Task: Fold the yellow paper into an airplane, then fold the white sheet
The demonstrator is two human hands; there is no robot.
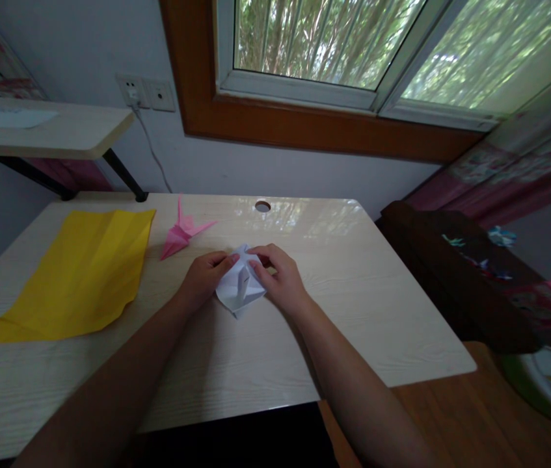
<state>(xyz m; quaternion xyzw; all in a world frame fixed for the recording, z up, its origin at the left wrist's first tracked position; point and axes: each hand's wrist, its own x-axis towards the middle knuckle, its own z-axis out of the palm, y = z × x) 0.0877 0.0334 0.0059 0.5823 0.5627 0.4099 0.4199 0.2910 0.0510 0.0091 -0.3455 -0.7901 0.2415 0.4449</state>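
Observation:
A white folded paper piece [240,289] lies on the pale wooden table [363,305], near its middle. My left hand [204,276] pinches its left upper edge with the fingertips. My right hand [278,276] presses and grips its right upper edge. The two hands meet above the paper's top corner. A flap stands up in the paper's centre between the hands.
A large creased yellow paper sheet [80,273] lies on the table's left. A pink folded paper crane [182,233] sits behind the hands. A cable hole [262,206] is near the far edge. A dark box [470,273] with small coloured bits stands off the table's right.

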